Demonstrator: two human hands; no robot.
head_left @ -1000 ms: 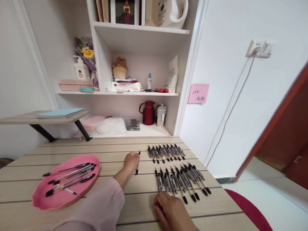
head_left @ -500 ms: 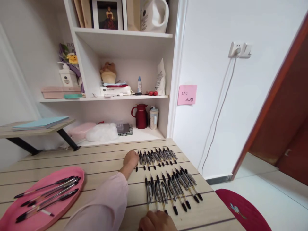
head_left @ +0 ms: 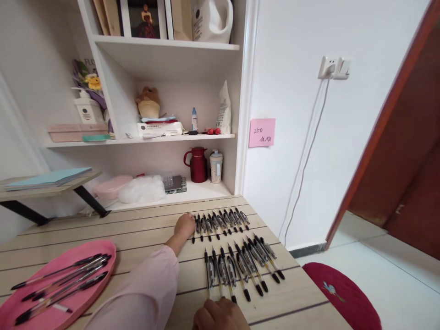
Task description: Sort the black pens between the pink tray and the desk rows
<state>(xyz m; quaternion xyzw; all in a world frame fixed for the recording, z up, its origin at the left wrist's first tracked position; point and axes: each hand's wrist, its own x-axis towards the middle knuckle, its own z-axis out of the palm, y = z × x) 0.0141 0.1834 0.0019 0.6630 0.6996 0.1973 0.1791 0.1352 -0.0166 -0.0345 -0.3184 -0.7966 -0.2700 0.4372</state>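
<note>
Two rows of black-and-clear pens lie on the slatted wooden table. At the left end of the far row of pens point(head_left: 220, 224), my left hand point(head_left: 184, 226) is closed, its fingertips at the leftmost pen and partly hidden behind the hand. Below the near row of pens point(head_left: 240, 268), my right hand point(head_left: 222, 315) is curled at the bottom edge of the view. Its fingers cover the lower end of the leftmost pen point(head_left: 207, 270) there. Further left, a pink tray point(head_left: 109, 256) holds several more pens point(head_left: 74, 275) lying loosely together.
Behind the table point(head_left: 144, 224) stands a white shelf with a red jug point(head_left: 198, 165), a cup point(head_left: 216, 167) and a plastic bag point(head_left: 142, 189). A small raised stand point(head_left: 85, 181) carries blue folders at the left. A red stool point(head_left: 340, 293) sits beyond the table's right edge.
The whole view has shifted slightly, so everything appears a little further left. Both hands stay at the same ends of the pen rows, with barely any movement.
</note>
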